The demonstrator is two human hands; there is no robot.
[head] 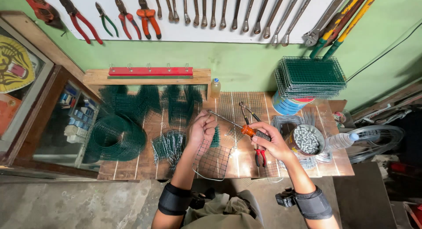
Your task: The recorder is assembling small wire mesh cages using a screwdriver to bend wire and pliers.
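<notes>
Pinching the light, springy wire mesh panel (214, 161) by its top edge, left hand (201, 130); right hand (273, 143) grips screwdriver (237, 127) handle

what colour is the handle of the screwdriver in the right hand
Orange, with a black grip end, on the screwdriver held in the right hand; the head view shows it.

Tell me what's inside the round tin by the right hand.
The round tin is filled with small silvery metal pieces, heaped nearly to the rim. They cover its bottom, so anything beneath them cannot be seen. The right hand, holding a screwdriver, is beside it.
</notes>
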